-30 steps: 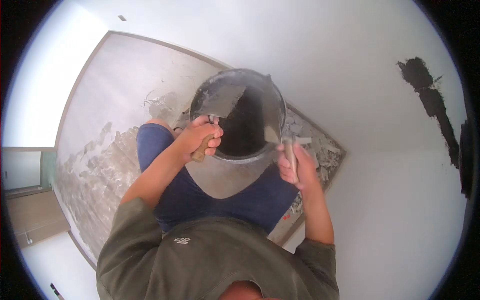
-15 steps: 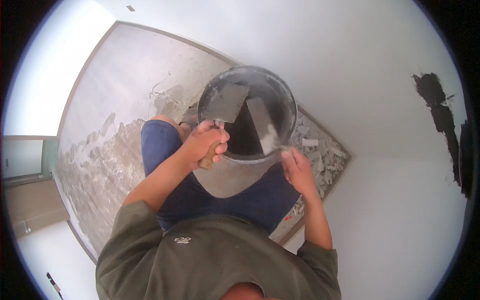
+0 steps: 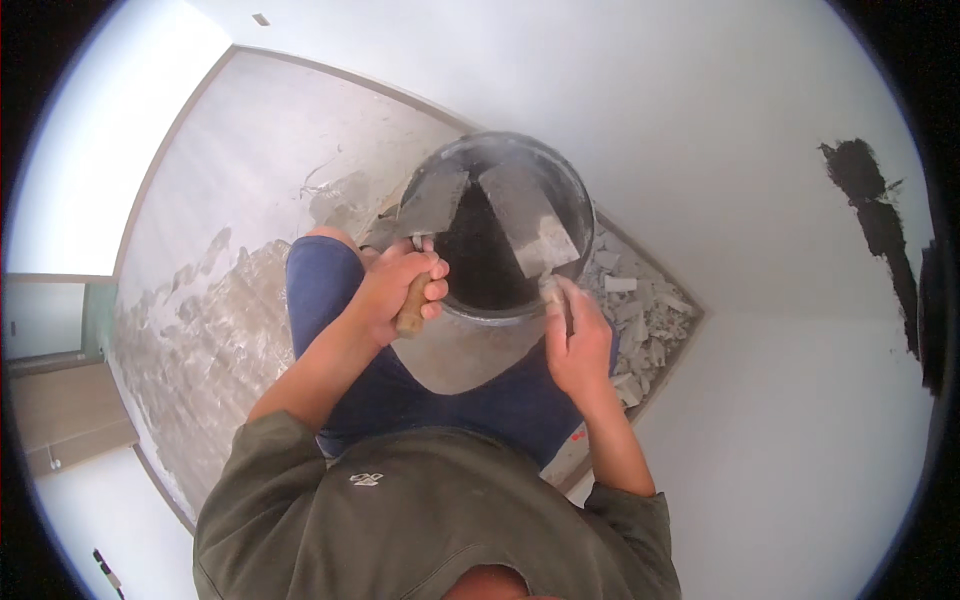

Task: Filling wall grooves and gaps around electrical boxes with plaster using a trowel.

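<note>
Two trowels are over the bucket (image 3: 492, 317), their blades within its rim as seen from above; whether either touches the contents I cannot tell. The left trowel (image 3: 433, 203) has a flat blade, dull grey and smeared, on a wooden handle. The right trowel (image 3: 525, 215) has a longer blade, slanting away from the near rim, grey for most of its length with a paler, cleaner patch at the end near the handle.

The work looks under way rather than finished: both tools are in hand and coated. Inside the bucket it is very dark, so how much mix is left there does not show. A dark patch (image 3: 878, 215) on the right-hand wall (image 3: 760, 400) may be material already put on; around it the wall is bare white.

The left hand (image 3: 403, 285) is closed around the wooden handle. The right hand (image 3: 577, 340) is clamped on the other handle, close to the blade, fingers hiding most of it.

The bucket stands between and beyond the knees, near the wall. Just to its right lies pale rubble (image 3: 645, 330); to its left spreads the grey, streaked floor (image 3: 260, 120).
</note>
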The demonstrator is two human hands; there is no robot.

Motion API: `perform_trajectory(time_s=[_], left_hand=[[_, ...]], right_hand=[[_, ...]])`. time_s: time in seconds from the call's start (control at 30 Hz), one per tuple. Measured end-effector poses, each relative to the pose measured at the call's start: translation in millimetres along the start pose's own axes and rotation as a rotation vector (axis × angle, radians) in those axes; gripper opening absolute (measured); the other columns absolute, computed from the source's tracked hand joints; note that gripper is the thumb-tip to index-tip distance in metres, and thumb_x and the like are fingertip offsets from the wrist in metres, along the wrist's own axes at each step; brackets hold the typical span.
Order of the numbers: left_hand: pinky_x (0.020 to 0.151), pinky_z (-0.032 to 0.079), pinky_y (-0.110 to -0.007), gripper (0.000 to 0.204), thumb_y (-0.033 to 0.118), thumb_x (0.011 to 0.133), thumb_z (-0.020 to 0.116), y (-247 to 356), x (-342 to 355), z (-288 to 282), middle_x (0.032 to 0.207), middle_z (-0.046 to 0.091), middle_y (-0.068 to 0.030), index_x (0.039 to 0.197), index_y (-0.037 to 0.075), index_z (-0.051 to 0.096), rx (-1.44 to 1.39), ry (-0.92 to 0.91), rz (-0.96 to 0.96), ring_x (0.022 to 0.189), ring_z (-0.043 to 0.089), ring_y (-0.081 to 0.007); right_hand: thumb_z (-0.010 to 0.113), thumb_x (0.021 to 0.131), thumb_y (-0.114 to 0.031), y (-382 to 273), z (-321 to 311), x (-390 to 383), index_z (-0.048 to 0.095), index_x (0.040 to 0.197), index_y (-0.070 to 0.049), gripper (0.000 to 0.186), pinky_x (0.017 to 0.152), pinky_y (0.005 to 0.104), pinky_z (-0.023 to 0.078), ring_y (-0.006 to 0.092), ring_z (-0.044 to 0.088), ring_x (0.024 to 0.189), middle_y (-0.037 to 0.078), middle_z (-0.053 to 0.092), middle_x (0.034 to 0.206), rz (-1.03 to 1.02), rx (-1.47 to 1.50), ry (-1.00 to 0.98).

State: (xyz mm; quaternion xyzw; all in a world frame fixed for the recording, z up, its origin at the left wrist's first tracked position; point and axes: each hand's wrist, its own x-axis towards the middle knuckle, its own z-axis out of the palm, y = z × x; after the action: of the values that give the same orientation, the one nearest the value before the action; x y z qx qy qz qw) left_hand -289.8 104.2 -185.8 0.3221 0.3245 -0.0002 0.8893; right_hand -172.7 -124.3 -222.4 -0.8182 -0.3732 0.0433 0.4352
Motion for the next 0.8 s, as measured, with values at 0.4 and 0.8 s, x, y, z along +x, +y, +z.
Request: perform_trajectory(time_s=[0.4, 0.8], left_hand=[[0.050, 0.043, -0.026, 0.013, 0.008, 0.090, 0.055, -24.8, 1.0, 29.8, 0.086, 0.051, -0.0058, 0.098, 0.011, 0.047, -0.198, -0.121, -0.176, 0.067, 0.051, -0.0123], [0.045, 0.040, -0.020, 0.012, 0.012, 0.091, 0.058, -12.3, 26.4, 18.6, 0.087, 0.050, -0.0041, 0.098, 0.011, 0.049, -0.187, -0.106, -0.071, 0.065, 0.048, -0.0086]], right_hand=[[0.066, 0.082, -0.008, -3.7, 45.0, -8.0, 0.050, 0.127, -0.005, 0.047, 0.058, 0.0419, 0.054, 0.0350, 0.063, 0.075, 0.016, 0.052, 0.105, -0.107, -0.189, 0.030], [0.065, 0.087, -0.011, 10.0, 8.6, -46.4, 0.051, 0.126, -0.004, 0.043, 0.063, 0.0361, 0.053, 0.0284, 0.063, 0.086, 0.014, 0.056, 0.093, -0.002, 0.092, 0.063]])
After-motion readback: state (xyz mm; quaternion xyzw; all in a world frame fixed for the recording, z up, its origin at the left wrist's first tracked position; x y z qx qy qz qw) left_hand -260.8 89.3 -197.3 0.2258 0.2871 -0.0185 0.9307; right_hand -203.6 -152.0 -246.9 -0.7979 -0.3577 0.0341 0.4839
